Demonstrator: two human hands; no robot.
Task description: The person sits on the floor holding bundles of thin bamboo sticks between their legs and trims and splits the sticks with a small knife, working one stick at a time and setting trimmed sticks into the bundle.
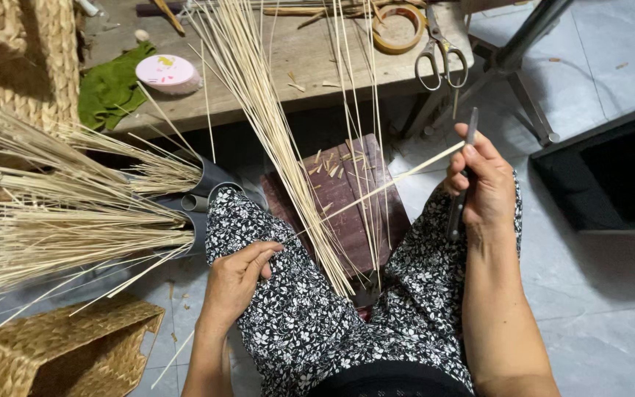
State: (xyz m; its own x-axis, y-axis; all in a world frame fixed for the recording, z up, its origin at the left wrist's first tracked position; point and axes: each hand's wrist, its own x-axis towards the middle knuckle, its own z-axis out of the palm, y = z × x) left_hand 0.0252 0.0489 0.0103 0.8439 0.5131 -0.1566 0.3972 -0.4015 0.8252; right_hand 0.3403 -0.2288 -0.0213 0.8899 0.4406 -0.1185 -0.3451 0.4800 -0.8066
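Note:
My right hand grips a dark metal knife, blade pointing up, and pinches the upper end of a thin pale bamboo strip. That strip runs down-left across my lap to my left hand, which rests on my left knee and holds its lower end between closed fingers. A long bundle of pale bamboo strips leans from the wooden bench down between my knees, over a dark red wooden block strewn with shavings.
Scissors, a tape roll, a pink round tin and green cloth lie on the bench. Grey tubes holding strip bundles sit left. Woven baskets stand at lower left and upper left. A dark cabinet is at right.

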